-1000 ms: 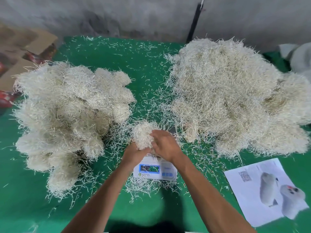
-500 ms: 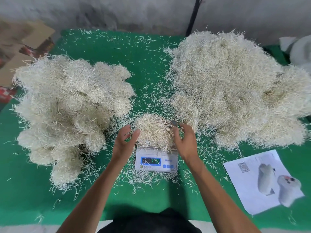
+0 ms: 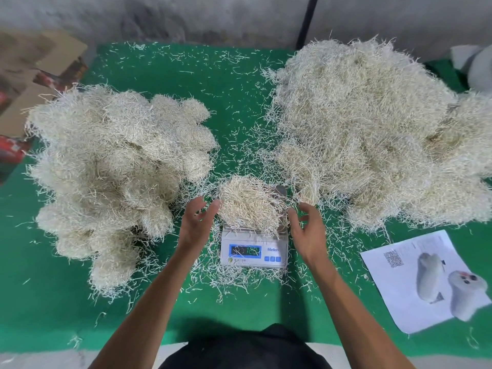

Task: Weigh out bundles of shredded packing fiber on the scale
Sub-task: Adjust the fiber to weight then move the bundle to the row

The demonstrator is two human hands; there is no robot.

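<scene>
A fiber bundle [image 3: 250, 206] sits on my scale [image 3: 254, 249] at frame centre. My left hand [image 3: 197, 222] and right hand [image 3: 308, 230] flank it, fingers loosely spread, holding nothing. Bundled heap [image 3: 114, 166] left, loose heap [image 3: 372, 129] right, printed sheet [image 3: 394, 296] lower right on the green table [image 3: 53, 302].

Your frame is evenly lit, bright, diffuse light from above; no hard glare anywhere. You cast a soft dark shadow on the green counter [image 3: 239, 83] right under your forearms, near the bottom edge. Smaller soft shadows sit under the fiber pile [image 3: 111, 166] left of your left hand [image 3: 195, 222]. Wide-angle distortion is strong: the counter's far edge bows, and corners stretch. The scale display [image 3: 245, 251] between your hands glows blue; digits are smeared, unreadable. Fiber strands near your right hand [image 3: 308, 227] look reasonably sharp; edges go soft. The printed sheet [image 3: 426, 278] right of your right hand is slightly blurred. The wall [image 3: 213, 17] beyond is dimmer, mottled.
</scene>
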